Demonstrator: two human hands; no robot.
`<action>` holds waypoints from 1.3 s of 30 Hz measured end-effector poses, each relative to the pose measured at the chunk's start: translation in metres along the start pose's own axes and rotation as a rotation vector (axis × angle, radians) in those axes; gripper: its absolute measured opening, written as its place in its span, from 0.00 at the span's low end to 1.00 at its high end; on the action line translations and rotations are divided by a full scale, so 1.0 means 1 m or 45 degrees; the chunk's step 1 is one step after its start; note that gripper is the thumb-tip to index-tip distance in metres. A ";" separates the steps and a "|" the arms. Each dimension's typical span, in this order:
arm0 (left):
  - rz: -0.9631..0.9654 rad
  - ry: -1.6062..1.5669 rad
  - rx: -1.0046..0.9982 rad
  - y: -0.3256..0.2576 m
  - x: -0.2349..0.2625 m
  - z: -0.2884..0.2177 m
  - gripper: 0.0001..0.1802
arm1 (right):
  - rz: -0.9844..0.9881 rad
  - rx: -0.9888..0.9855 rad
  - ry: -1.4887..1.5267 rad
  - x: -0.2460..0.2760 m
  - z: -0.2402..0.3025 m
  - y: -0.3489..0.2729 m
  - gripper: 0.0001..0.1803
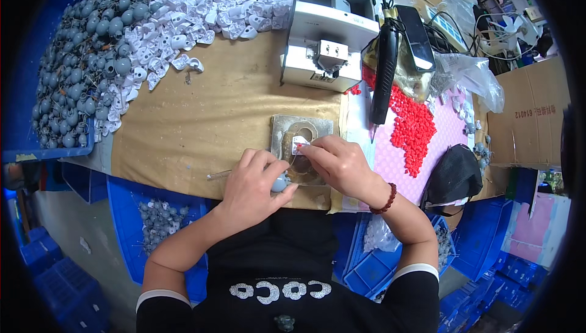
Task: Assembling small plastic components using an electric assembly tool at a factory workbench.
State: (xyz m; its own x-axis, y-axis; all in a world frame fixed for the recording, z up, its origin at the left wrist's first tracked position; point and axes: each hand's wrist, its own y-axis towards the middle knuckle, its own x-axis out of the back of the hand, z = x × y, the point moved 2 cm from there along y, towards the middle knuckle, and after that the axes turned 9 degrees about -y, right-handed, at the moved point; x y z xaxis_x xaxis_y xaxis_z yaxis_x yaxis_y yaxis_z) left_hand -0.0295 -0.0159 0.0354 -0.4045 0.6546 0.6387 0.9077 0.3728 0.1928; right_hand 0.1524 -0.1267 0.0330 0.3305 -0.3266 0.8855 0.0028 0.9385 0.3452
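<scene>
My left hand [253, 183] is closed around a small grey rounded part [280, 184], at the front left of a square metal plate [320, 179]. A thin clear stick-like thing [218, 175] pokes out to the left of that hand. On the plate sits a small white plastic piece [299, 141], with a bit of red at its lower edge. My right hand [339, 162] pinches at this red bit with thumb and forefinger; the fingertips partly hide it. A thin wire seems to run between the two hands.
Grey rounded parts with wires [76, 76] and white plastic shells [226, 3] are heaped at the far left. A grey-white machine [323, 34] stands behind the plate. Right of it are a black corded tool [385, 67], red pieces [412, 131], a phone [415, 37] and a black pouch [455, 174].
</scene>
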 end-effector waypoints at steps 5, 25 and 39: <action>0.042 0.062 -0.032 0.002 -0.004 -0.001 0.21 | 0.042 0.033 -0.105 -0.008 0.001 0.004 0.16; -0.001 0.442 -0.202 0.011 -0.028 0.008 0.32 | 0.513 -0.442 0.465 0.030 -0.059 -0.014 0.25; -0.009 0.417 -0.292 0.013 -0.027 0.014 0.25 | -0.229 -0.864 1.531 -0.016 -0.058 0.007 0.17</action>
State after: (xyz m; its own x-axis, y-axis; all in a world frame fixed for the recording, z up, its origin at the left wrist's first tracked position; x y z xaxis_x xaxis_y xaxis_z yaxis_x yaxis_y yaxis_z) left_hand -0.0082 -0.0197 0.0105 -0.3877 0.3946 0.8330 0.9213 0.1959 0.3360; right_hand 0.2015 -0.1084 0.0033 0.8754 -0.4766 -0.0811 0.4688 0.8778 -0.0987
